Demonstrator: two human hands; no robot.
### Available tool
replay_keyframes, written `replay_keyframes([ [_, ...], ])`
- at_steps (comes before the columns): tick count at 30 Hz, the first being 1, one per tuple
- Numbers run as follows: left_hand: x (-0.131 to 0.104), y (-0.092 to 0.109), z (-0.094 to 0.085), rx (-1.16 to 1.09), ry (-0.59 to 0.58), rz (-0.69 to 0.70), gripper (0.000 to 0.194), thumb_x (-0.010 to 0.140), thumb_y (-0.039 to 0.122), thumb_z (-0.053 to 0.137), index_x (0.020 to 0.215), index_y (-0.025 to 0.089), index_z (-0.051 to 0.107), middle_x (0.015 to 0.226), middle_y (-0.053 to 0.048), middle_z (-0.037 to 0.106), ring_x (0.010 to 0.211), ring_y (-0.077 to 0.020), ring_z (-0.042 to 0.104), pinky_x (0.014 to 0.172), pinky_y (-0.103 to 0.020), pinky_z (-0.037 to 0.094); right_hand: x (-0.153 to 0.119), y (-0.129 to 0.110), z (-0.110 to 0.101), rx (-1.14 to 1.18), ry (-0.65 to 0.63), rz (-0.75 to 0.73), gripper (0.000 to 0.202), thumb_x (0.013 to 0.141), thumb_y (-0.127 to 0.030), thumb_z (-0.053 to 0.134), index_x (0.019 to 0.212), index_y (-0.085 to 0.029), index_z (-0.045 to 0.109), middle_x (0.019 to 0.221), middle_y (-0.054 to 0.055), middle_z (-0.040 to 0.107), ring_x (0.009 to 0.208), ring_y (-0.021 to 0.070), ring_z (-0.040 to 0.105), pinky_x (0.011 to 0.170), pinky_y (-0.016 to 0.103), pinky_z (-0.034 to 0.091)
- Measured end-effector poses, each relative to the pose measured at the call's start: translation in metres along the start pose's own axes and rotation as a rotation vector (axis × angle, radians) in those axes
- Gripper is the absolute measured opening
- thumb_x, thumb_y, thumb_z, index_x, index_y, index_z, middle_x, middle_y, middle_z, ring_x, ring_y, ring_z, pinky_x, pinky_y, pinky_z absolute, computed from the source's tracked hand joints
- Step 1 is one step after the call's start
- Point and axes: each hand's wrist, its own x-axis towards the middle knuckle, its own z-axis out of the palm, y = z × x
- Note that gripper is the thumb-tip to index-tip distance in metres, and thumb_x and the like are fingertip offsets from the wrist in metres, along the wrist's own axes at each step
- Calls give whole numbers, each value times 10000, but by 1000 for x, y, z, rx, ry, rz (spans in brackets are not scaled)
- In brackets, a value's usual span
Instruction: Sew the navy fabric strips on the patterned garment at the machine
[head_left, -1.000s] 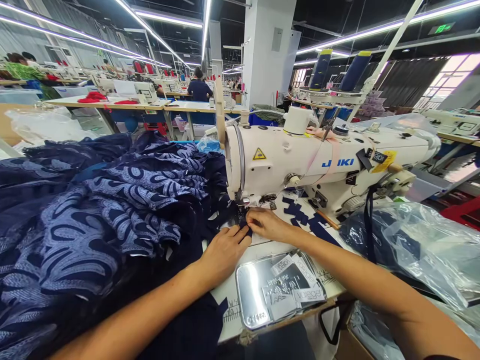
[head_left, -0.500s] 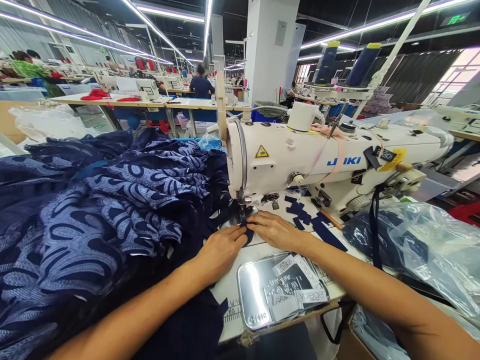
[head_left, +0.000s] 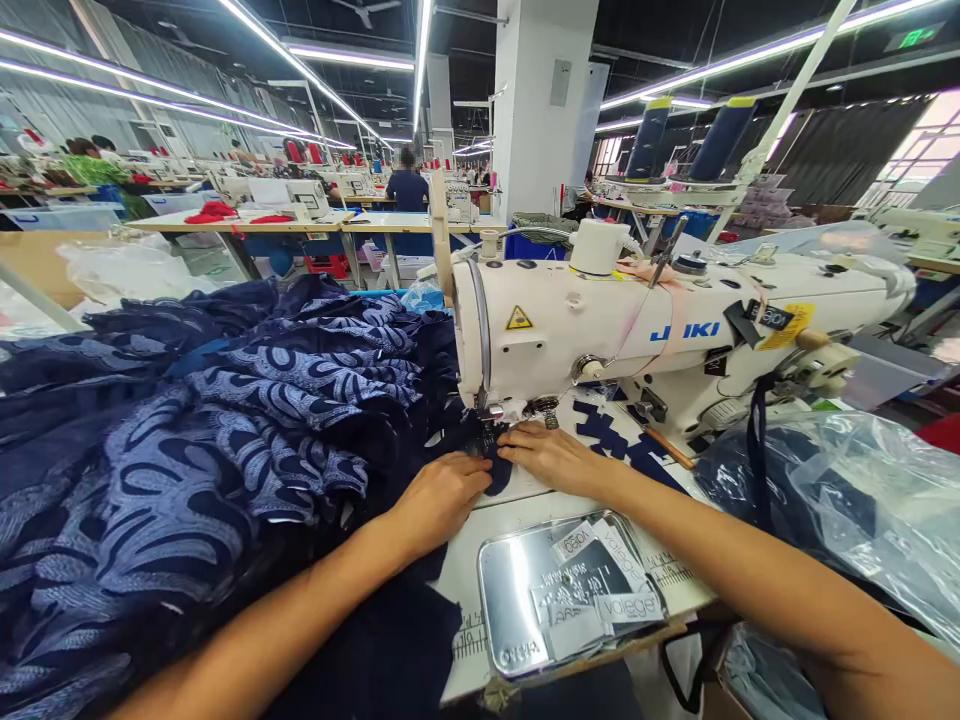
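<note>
Both hands meet below the needle area of a white sewing machine (head_left: 555,320). Fingers of my left hand (head_left: 444,497) are closed on the left side of a dark navy fabric piece (head_left: 498,474). From the right, my right hand (head_left: 551,458) grips the same piece with its fingers together, close to the presser foot (head_left: 489,436). The fabric runs under the foot; its far part is hidden. A large heap of navy patterned fabric (head_left: 172,480) lies left of my left arm.
A metal tray (head_left: 517,620) with printed labels stands at the table's front edge. Small navy strips (head_left: 600,428) lie behind my right hand. Clear plastic bags (head_left: 862,500) sit at the right. A person (head_left: 407,185) sits farther back.
The view has shifted slightly. The hands have drawn a little apart, and the navy piece shows more between them, still at the presser foot.
</note>
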Motion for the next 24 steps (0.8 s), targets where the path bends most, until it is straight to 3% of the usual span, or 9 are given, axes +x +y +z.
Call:
replay_keyframes([
  [7, 14, 7, 10, 90, 84, -58, 154, 786, 64, 493, 806, 140, 624, 953, -71, 657, 845, -187, 617, 760, -306, 507, 2, 14, 8, 60, 42, 19, 296, 839, -51, 416, 1050, -133, 606, 1082, 121, 603, 986, 188, 574, 825, 338, 502],
  [13, 15, 6, 12, 102, 132, -48, 152, 774, 45, 498, 802, 130, 621, 948, -70, 657, 838, -191, 616, 762, -300, 505, 1, 17, 12, 62, 71, -3, 310, 828, -41, 412, 1061, -119, 602, 1097, 111, 601, 985, 180, 579, 852, 322, 492],
  [24, 18, 6, 12, 99, 114, -71, 153, 765, 30, 489, 796, 121, 609, 929, -83, 653, 835, -196, 609, 756, -317, 508, 1, 14, 12, 56, 29, 61, 323, 827, -35, 427, 1096, -121, 583, 1137, 130, 576, 1016, 185, 565, 863, 334, 487],
])
